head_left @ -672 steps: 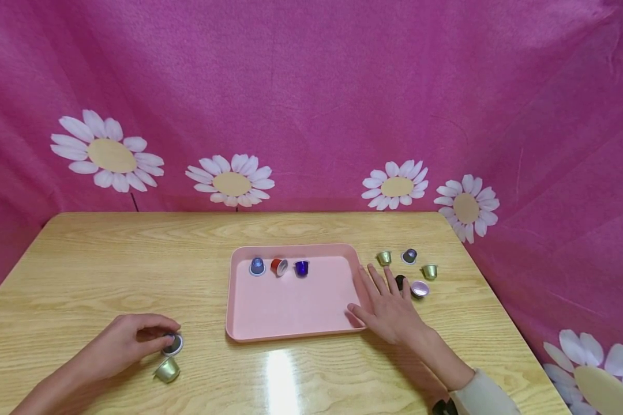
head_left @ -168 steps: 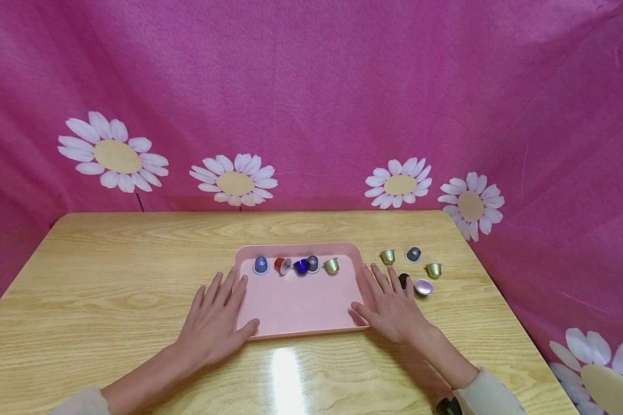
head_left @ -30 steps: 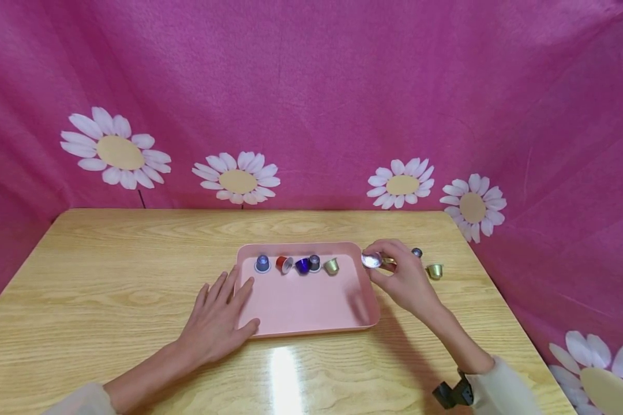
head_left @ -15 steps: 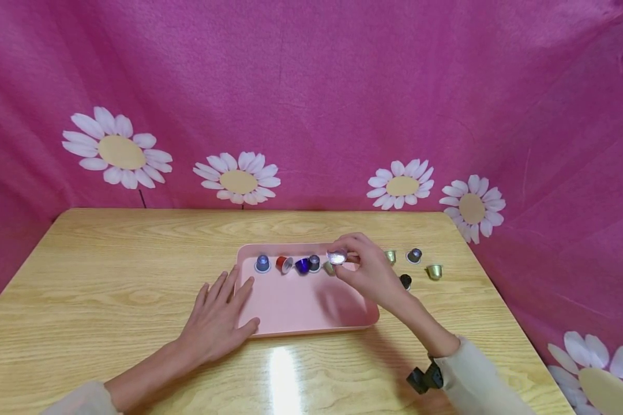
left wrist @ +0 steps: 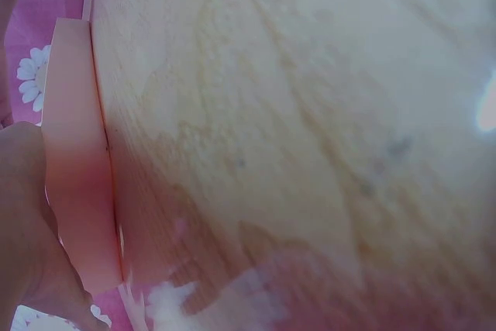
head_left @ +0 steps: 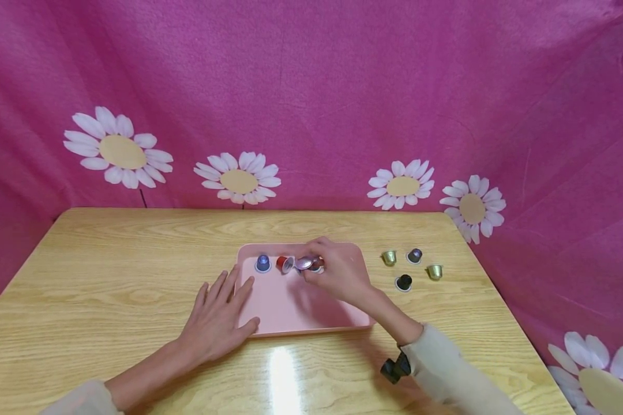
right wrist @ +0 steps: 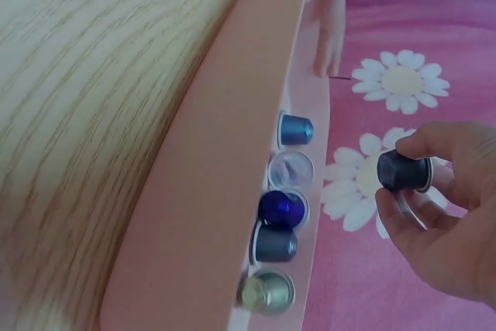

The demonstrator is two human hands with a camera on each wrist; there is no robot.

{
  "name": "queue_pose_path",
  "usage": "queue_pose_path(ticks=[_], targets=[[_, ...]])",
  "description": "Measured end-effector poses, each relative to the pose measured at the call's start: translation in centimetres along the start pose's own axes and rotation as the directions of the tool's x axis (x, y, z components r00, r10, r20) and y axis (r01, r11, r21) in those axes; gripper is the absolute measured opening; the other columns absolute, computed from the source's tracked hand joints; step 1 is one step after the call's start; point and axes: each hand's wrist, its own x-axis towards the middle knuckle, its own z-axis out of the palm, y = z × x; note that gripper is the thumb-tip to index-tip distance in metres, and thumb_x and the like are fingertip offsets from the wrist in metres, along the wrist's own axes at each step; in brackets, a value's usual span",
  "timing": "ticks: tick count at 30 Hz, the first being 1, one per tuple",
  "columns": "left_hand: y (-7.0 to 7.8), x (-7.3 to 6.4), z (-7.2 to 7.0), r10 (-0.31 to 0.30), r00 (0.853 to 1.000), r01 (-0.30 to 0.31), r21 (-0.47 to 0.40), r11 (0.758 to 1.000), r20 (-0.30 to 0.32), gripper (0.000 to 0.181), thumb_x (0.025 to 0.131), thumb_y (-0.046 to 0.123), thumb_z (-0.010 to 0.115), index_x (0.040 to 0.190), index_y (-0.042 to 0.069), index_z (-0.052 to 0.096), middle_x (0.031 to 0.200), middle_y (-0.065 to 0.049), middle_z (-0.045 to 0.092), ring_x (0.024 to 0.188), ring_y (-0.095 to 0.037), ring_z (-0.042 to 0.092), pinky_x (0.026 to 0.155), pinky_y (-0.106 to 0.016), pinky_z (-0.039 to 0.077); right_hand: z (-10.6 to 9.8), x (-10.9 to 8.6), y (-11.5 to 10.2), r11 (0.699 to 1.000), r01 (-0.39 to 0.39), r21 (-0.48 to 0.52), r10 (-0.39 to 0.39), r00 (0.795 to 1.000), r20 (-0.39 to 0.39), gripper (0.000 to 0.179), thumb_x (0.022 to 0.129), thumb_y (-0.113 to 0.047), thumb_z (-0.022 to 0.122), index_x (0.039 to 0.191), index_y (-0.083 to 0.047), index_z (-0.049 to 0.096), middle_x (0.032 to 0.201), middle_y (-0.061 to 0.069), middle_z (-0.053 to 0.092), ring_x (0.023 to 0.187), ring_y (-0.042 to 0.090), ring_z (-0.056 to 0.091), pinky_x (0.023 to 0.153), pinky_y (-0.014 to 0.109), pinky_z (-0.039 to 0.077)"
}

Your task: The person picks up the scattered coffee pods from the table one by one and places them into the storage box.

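Note:
My right hand (head_left: pixel 340 274) pinches a dark coffee capsule (right wrist: pixel 403 172) between thumb and fingers, above the row in the pink tray (head_left: pixel 275 314). In the head view its shiny pinkish lid shows. Along that row are a light-blue capsule (head_left: pixel 262 263), a red capsule (head_left: pixel 282 264) on its side, a deep-blue capsule (right wrist: pixel 280 209), a grey capsule (right wrist: pixel 276 244) and a pale green capsule (right wrist: pixel 267 292); in the head view my right hand hides most of the last three. With fingers spread, my left hand (head_left: pixel 215 323) rests at the tray's left rim.
Right of the tray, on the wooden table (head_left: pixel 135 259), lie a gold-green capsule (head_left: pixel 389 257), a purple-dark capsule (head_left: pixel 415 256), another gold-green capsule (head_left: pixel 434 271) and a black capsule (head_left: pixel 404 282). A pink flowered cloth (head_left: pixel 311 104) hangs behind the table.
My right hand took the pink-lidded capsule from the group on the right and carried it left over the tray. Earlier, my left hand added a grey and a green capsule to the row.

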Motion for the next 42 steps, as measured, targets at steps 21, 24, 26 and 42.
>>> queue_pose_path(ticks=[21,24,26,42], targets=[[0.1,0.0,0.0,-0.002,1.0,0.003,0.024,1.0,-0.024,0.076,0.09,0.05,0.062,0.151,0.009,0.043,0.161,-0.018,0.023,0.145,-0.044,0.02,0.109,-0.071,0.01,4.8,3.5,-0.4,0.999,0.049,0.0,-0.048,0.977,0.207,0.019,0.081,0.003,0.079,0.095,-0.009,0.073,0.094,-0.001,0.068,0.088,0.013,0.061,0.079,0.025,0.051],[0.1,-0.1,0.0,-0.005,1.0,0.005,0.023,1.0,-0.02,0.076,0.09,0.051,0.062,0.151,0.009,0.043,0.162,-0.018,0.023,0.146,-0.044,0.019,0.109,-0.071,0.01,5.4,3.8,-0.4,0.998,0.066,-0.017,-0.06,0.968,0.242,0.019,0.08,0.0,0.081,0.094,-0.009,0.073,0.088,-0.003,0.066,0.083,0.012,0.059,0.075,0.023,0.05],[0.0,-0.1,0.1,-0.003,1.0,0.003,0.026,1.0,-0.022,0.076,0.09,0.051,0.062,0.151,0.008,0.044,0.162,-0.018,0.023,0.146,-0.044,0.019,0.109,-0.071,0.01,5.6,3.9,-0.5,0.998,0.066,-0.021,-0.058,0.962,0.265,0.019,0.08,-0.001,0.082,0.094,-0.009,0.073,0.087,-0.002,0.065,0.08,0.012,0.058,0.071,0.022,0.049],[0.0,-0.1,0.4,-0.001,0.999,0.003,0.039,0.999,-0.05,0.078,0.089,0.05,0.062,0.151,0.006,0.043,0.161,-0.017,0.026,0.146,-0.042,0.021,0.109,-0.069,0.011,7.2,4.6,-1.0,0.993,0.078,-0.091,-0.05,0.958,0.281,0.016,0.082,-0.006,0.082,0.095,-0.007,0.071,0.089,0.0,0.067,0.084,0.011,0.06,0.077,0.022,0.049]])
